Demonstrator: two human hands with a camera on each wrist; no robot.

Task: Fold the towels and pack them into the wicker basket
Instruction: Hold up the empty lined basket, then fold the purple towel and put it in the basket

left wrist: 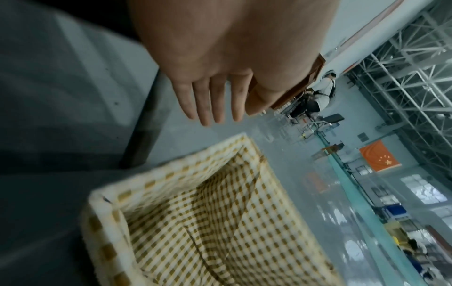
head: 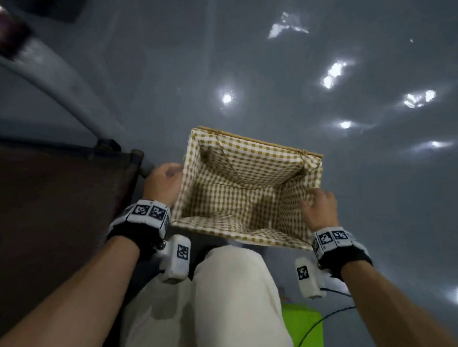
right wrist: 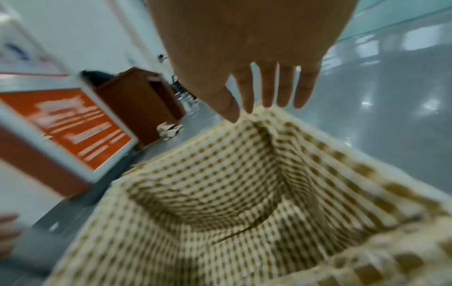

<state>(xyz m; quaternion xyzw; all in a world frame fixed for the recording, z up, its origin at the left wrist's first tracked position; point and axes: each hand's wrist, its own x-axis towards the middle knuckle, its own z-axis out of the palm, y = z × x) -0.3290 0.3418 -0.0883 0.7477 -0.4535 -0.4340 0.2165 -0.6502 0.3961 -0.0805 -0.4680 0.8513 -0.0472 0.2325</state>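
The wicker basket (head: 258, 143), lined with tan-and-white checked cloth, stands on the grey floor in front of my knees, and nothing lies inside it. My left hand (head: 163, 180) hangs beside the left rim; in the left wrist view its fingers (left wrist: 212, 100) are straight, above the basket (left wrist: 171, 166) and apart from it. My right hand (head: 320, 206) is at the right rim. In the right wrist view its fingers (right wrist: 269, 91) are straight, with the tips at the liner's edge on the basket (right wrist: 244, 170). I see no towel that I can name for certain.
A dark brown table (head: 55, 205) with a metal leg stands close on the left. My pale trouser leg (head: 226, 290) is just behind the basket. A bright green item (head: 303, 324) and a black cable (head: 331, 315) lie at the lower right. A brown cabinet (right wrist: 141, 104) stands farther off.
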